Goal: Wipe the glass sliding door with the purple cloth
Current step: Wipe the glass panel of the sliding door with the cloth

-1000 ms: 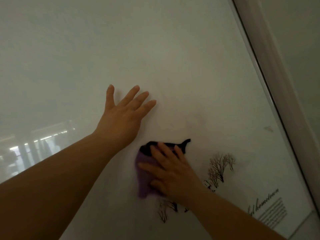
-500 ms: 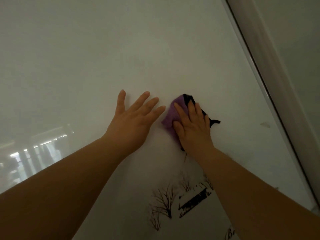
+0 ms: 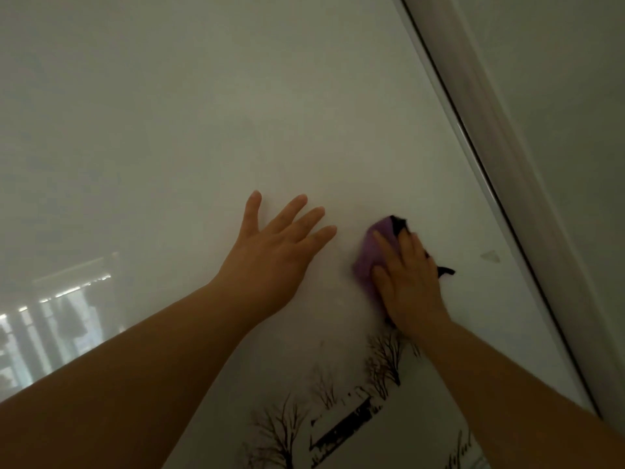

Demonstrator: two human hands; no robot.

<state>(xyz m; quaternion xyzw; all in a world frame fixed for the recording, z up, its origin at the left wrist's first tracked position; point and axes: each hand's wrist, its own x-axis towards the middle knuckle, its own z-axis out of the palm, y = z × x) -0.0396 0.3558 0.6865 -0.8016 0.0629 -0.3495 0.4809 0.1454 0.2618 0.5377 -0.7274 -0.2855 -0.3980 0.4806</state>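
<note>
The frosted glass sliding door [image 3: 236, 113] fills most of the view. My right hand [image 3: 409, 282] lies flat on the purple cloth [image 3: 373, 252] and presses it against the glass, right of centre. The cloth has a black edge that pokes out above and to the right of my fingers. My left hand [image 3: 274, 252] rests flat on the glass with its fingers spread, just left of the cloth and holding nothing.
A grey door frame [image 3: 500, 170] runs diagonally down the right side. Black printed trees and a house [image 3: 341, 421] decorate the glass below my hands. A bright reflection [image 3: 50, 326] shows at the lower left.
My right hand has swept the cloth up from beside the printed trees and then to the right. My left hand has stayed flat on the glass.
</note>
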